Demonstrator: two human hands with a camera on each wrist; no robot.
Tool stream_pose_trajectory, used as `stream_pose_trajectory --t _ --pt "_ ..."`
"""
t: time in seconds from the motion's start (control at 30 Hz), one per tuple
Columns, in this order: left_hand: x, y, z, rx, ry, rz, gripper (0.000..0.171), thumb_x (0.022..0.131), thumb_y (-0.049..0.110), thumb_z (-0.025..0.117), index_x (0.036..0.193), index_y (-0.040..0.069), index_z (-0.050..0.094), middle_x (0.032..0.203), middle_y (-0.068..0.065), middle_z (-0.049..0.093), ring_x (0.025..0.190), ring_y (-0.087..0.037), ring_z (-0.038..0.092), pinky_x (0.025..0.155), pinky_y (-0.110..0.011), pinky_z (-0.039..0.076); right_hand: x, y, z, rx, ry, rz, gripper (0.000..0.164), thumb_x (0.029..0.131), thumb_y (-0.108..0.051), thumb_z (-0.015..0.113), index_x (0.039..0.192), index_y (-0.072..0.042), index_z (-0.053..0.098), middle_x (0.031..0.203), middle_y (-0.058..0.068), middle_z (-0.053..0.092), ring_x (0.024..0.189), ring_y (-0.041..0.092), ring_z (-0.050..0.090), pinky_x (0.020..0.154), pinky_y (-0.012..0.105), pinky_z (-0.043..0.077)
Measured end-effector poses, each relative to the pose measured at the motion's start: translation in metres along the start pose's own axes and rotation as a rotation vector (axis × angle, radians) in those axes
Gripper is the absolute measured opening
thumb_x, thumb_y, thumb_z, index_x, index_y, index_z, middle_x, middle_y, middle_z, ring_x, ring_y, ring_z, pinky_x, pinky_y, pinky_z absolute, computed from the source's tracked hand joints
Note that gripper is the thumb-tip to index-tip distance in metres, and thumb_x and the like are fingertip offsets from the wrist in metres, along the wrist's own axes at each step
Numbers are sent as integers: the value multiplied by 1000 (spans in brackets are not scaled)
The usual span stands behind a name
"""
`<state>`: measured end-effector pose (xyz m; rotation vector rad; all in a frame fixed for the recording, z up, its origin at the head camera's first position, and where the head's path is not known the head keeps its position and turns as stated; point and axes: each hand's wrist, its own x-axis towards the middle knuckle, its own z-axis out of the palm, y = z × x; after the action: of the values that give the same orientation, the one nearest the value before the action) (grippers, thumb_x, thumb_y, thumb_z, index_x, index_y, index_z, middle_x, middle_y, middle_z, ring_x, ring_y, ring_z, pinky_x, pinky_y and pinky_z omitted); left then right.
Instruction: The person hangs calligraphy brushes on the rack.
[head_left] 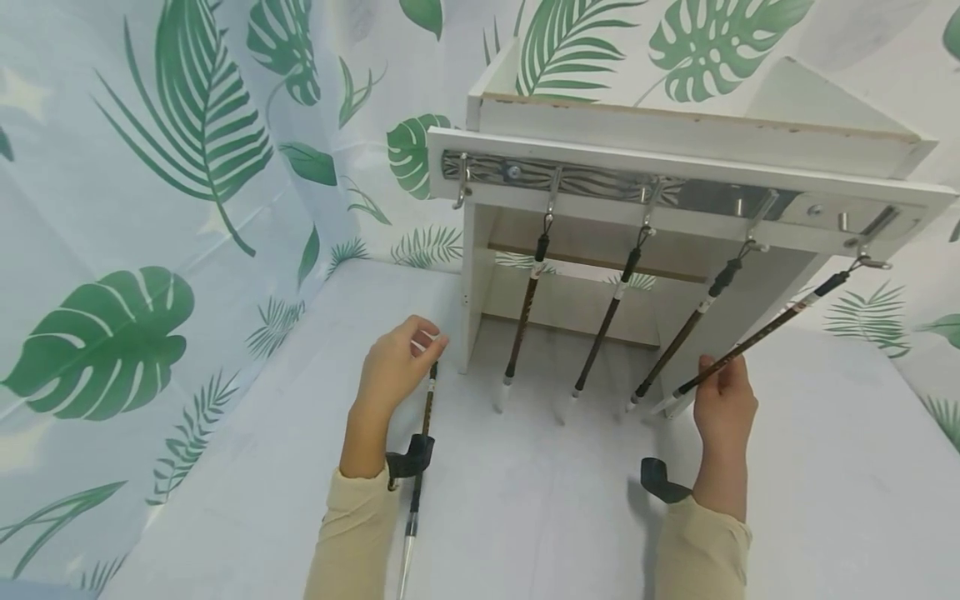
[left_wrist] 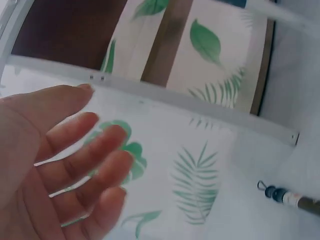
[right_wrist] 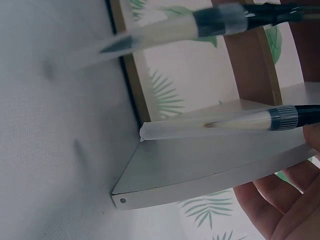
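Note:
Several calligraphy brushes hang by loops from hooks on a rack point(head_left: 592, 179), their tips in clear covers. The rightmost brush point(head_left: 772, 329) slants down to the left, across the fingertips of my right hand point(head_left: 726, 404). In the right wrist view, my thumb lies right at that brush's point(right_wrist: 215, 123) dark handle end, and the other fingers spread apart below it. My left hand point(head_left: 393, 367) is raised left of the rack, holding nothing, fingers loosely bent. Another brush point(head_left: 429, 404) lies on the white cloth beside it, partly hidden by the wrist camera; its loop end point(left_wrist: 272, 191) shows in the left wrist view.
The hook strip is fixed to a white board on a white shelf unit point(head_left: 468, 292) with open sides. Its leftmost hook point(head_left: 461, 183) bears no brush. Leaf-printed cloth point(head_left: 187, 208) covers the walls behind and to the left.

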<state>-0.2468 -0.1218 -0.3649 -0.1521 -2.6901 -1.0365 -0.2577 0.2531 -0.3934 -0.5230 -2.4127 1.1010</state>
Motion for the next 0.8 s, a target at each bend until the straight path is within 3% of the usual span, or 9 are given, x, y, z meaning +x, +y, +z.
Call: stream_pose_trajectory --t 0.3,0.43,0.5,0.63,0.73,0.8 --pt "2 -15 2 167 -286 -182 42 89 42 54 119 12 54 101 -7 68 77 -20 63 58 -30 47 0 -1 0 -12 14 -8 40 98 -36 33 129 -13 43 127 20 53 117 44 48 87 60 42" --pt "3 -21 7 191 -378 -247 49 87 44 55 124 12 50 106 -9 67 84 -23 63 62 -33 49 3 4 2 -6 18 -4 44 97 -41 33 130 -14 42 127 20 53 117 44 48 87 61 42" --pt "3 -24 9 198 -403 -267 52 86 45 56 126 11 49 110 -11 65 89 -26 63 67 -37 50 10 16 7 -25 25 4 47 96 -46 31 132 -19 42 128 18 53 116 42 49 75 60 46" --pt "3 -29 13 200 -438 -305 59 85 44 59 130 9 46 118 -15 61 98 -30 61 74 -42 51 37 60 26 -47 26 2 50 92 -55 31 136 -33 37 132 14 51 117 40 49 72 61 46" --pt "2 -34 16 185 -464 -336 60 84 43 61 131 8 45 117 -17 60 89 -29 62 67 -39 52 51 83 35 -49 23 -6 49 91 -56 33 136 -37 35 134 11 49 119 40 48 84 63 43" --pt "2 -37 18 177 -491 -358 60 83 42 62 129 7 46 110 -16 63 79 -26 62 60 -34 51 51 85 35 -56 26 -11 50 91 -57 31 136 -36 35 134 10 50 118 39 49 83 62 44"
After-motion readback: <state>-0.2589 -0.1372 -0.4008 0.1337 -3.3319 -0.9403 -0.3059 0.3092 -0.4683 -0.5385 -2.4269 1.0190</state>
